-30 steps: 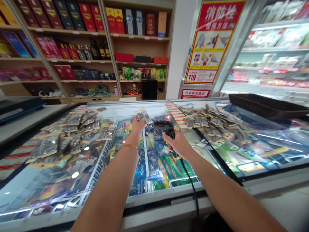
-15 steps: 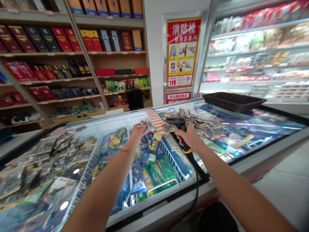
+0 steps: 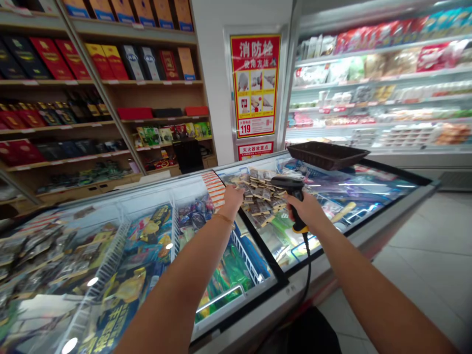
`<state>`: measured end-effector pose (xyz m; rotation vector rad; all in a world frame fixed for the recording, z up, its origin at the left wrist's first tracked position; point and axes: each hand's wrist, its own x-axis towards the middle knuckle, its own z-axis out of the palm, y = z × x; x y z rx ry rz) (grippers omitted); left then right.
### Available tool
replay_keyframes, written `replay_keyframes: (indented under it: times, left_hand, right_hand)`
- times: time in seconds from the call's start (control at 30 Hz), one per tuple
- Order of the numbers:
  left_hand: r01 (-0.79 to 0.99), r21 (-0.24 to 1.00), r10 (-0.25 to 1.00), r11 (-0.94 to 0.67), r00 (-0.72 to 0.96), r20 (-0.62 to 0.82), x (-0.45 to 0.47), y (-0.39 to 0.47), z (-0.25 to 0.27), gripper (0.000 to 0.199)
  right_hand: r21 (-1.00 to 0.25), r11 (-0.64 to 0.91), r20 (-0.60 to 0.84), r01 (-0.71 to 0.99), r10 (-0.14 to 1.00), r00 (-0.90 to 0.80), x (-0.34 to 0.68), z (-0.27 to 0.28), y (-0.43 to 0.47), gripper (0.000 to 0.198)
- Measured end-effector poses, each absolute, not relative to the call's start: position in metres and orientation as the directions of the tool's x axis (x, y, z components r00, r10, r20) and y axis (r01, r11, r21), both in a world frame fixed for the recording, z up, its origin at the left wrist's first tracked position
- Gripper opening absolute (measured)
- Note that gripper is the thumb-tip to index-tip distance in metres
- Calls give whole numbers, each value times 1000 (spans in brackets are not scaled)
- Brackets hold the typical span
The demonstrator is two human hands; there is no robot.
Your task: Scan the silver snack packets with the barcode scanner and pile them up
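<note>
My right hand (image 3: 305, 210) is wrapped round the grip of a black handheld barcode scanner (image 3: 289, 184) with a yellow lower edge. Its head points left, over a pile of small flat packets (image 3: 263, 189) on the freezer's glass lid. At the left edge of that pile is my left hand (image 3: 233, 196), wearing a thin bracelet, fingers bent together; whatever they hold is hidden. The scanner's cable (image 3: 308, 270) hangs down over the freezer front.
Under the freezer glass lie bagged goods and wire baskets (image 3: 110, 246). More packets (image 3: 47, 246) cover the left lid. A brown tray (image 3: 326, 153) rests at the back right. Shelves with boxes (image 3: 143, 81) and a lit refrigerated display (image 3: 379, 88) stand behind.
The view has turned right. My left hand, which held a small packet over the striped strip, has moved right to the packet pile. The scanner has also shifted right in my right hand.
</note>
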<state>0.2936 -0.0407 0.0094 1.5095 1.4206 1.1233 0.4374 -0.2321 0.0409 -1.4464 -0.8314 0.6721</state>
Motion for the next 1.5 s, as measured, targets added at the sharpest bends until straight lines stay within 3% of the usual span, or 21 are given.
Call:
replay_keyframes:
  times: [0.17, 0.47, 0.67, 0.8, 1.0, 1.2, 1.33, 1.5]
  left_hand:
    - [559, 808, 979, -187, 45, 197, 273, -35, 10, 28]
    - [666, 736, 979, -120, -42, 198, 158, -34, -3, 33]
    - [868, 495, 965, 32, -156, 211, 32, -58, 6, 48]
    - [906, 371, 907, 204, -317, 276, -39, -80, 9, 53]
    - [820, 408, 845, 403, -504, 180, -78, -89, 4, 54]
    - [865, 432, 894, 255, -381, 235, -73, -91, 2, 46]
    - [832, 442, 856, 335, -465, 226, -83, -86, -8, 52]
    - [824, 478, 869, 304, -446, 217, -91, -74, -20, 41]
  right_hand:
    - [-997, 38, 72, 74, 839, 539, 425, 38, -228, 18]
    - [-994, 49, 84, 93, 904, 420, 348, 41, -202, 21]
    - [-994, 87, 100, 59, 955, 280, 264, 39, -177, 24]
    - [-995, 84, 93, 56, 978, 188, 209, 33, -169, 24]
    - [-995, 66, 72, 81, 994, 82, 176, 8, -167, 23]
    - [-994, 72, 78, 80, 995, 67, 189, -5, -171, 24]
    - [-990, 69, 78, 120, 994, 74, 190, -5, -176, 26]
    - [-984, 67, 76, 168, 996, 53, 187, -6, -180, 26]
